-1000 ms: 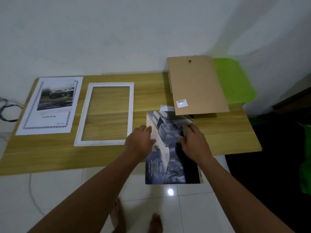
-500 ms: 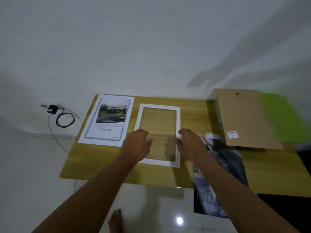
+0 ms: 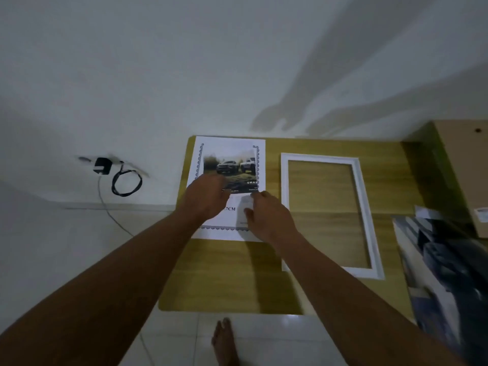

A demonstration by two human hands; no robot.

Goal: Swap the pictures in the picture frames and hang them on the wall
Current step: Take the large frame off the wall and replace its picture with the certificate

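**Both hands on the printed sheet at the table's far left corner**

The white paper sheet printed with a photograph of two vehicles and a patterned border [image 3: 229,159] lies flat on the light wooden table [image 3: 224,273], in its far left corner. The sheet's long axis runs from the near edge towards the far edge. Your left hand [image 3: 208,196] rests palm down on the middle of the sheet, fingers loosely extended and grasping nothing. Your right hand [image 3: 269,217] sits at the sheet's near right corner with its fingers bent over the right edge. Whether they pinch the paper or only touch it cannot be told through the motion blur.

The empty white rectangular picture frame [image 3: 365,207] lies just beside the sheet on its right. It is apart from the sheet, and its long axis is roughly parallel to the sheet's. Your right hand is the nearer one to the frame, so the coming move is probably a short carry rightwards with no need to turn the sheet.

The brown cardboard backing board [image 3: 470,167] at the far right corner is cut off by the picture's edge. So is the dark glossy picture [image 3: 443,260] overhanging the near right edge, which is too smeared to read. Your hands hide most of the sheet's lower text. The sheet's right border looks slightly lifted, though this is uncertain. A black charger with a looped cable [image 3: 101,166] sits by the wall to the left, and a bare foot [image 3: 224,339] shows below the table.
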